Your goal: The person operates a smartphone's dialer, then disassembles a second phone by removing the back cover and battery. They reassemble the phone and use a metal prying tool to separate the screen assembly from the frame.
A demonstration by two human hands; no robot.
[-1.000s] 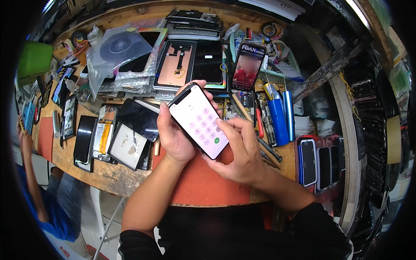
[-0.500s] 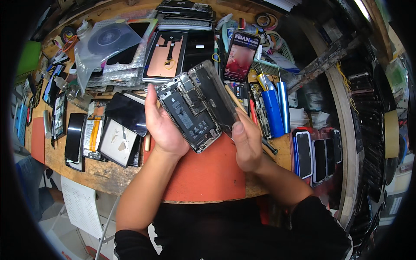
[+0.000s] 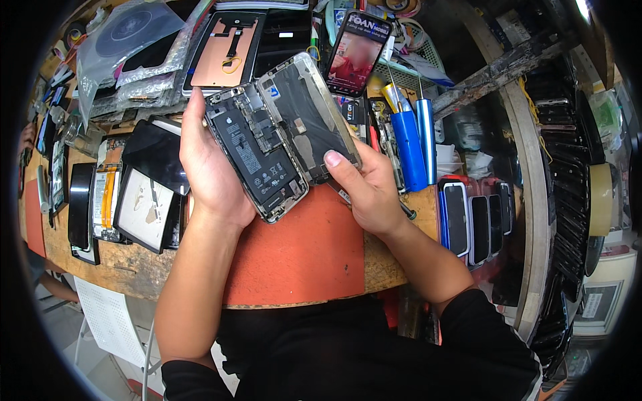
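Two halves, phone body (image 3: 251, 157) and screen panel (image 3: 309, 113), lie spread in my hands at twelve o'clock from the orange mat (image 3: 294, 264).
The screen panel's front faces away, and my fingers behind both halves are mostly hidden; at eight o'clock my left hand (image 3: 212, 170) grips the phone body's edge, thumb pointing up, and at four o'clock my right hand (image 3: 371, 190) pinches the screen panel, thumb now over its inner face, which is turned more toward me than half a second ago; at one o'clock, a lit phone (image 3: 358, 57) shows a partly blurred picture.
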